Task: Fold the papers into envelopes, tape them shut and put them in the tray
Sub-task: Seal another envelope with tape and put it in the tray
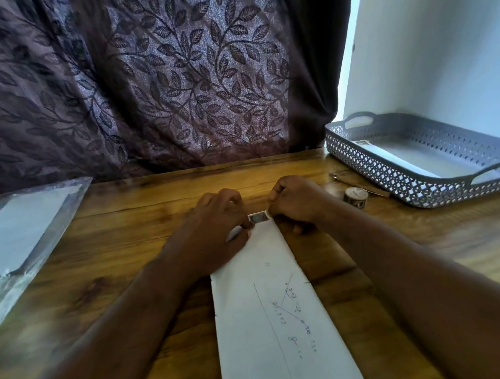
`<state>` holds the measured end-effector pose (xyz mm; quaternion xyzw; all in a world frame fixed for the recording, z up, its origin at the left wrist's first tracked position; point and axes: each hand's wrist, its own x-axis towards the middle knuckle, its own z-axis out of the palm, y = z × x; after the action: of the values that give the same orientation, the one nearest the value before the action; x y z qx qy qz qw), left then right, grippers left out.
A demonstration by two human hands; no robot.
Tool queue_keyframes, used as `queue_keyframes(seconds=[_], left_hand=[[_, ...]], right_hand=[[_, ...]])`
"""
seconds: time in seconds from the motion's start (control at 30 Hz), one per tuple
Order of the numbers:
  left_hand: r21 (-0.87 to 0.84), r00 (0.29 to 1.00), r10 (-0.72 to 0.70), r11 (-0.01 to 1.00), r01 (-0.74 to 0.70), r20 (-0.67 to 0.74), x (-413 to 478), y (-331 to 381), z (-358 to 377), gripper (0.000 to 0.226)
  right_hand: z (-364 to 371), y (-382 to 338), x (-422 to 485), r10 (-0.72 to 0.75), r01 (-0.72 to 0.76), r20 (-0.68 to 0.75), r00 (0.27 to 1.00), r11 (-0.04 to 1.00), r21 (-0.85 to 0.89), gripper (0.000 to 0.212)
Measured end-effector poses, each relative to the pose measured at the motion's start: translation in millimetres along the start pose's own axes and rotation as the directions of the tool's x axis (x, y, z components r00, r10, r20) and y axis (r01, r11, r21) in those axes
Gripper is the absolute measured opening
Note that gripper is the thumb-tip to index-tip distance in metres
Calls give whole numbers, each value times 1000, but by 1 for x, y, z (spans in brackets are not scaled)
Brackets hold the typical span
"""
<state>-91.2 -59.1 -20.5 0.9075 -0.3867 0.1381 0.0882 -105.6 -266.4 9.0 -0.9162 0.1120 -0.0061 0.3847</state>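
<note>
A folded white paper (277, 321) with pen marks lies lengthwise on the wooden table, running from the near edge toward the middle. At its far end sits a small patterned piece of tape (258, 217). My left hand (216, 228) pinches the tape's left end and rests on the paper's far left corner. My right hand (296, 202) pinches the tape's right end with curled fingers. A grey perforated tray (391, 175) stands at the far right with white paper inside. A small tape roll (355, 197) stands just right of my right hand.
A clear plastic sleeve (22, 237) with white sheets lies at the left edge of the table. A pen (359, 185) lies between the tape roll and the tray. A dark leaf-patterned curtain (159, 76) hangs behind the table.
</note>
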Motion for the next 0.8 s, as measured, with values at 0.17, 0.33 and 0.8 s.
queue_keyframes(seconds=[0.17,0.33,0.8], left_hand=[[64,1000,16,998,-17,27,2,0,-1,59],[79,995,-19,997,11,96,4,-1,0,52],[17,977,-203,979,203,67,-3,-2,3,76]], right_hand=[[12,0,4,-73,46,-112,991,973,-226,52],[9,0,1,-27,6,-136,990,989,-149,36],[-2,17,-24,-214,214,-11,977,974,73,21]])
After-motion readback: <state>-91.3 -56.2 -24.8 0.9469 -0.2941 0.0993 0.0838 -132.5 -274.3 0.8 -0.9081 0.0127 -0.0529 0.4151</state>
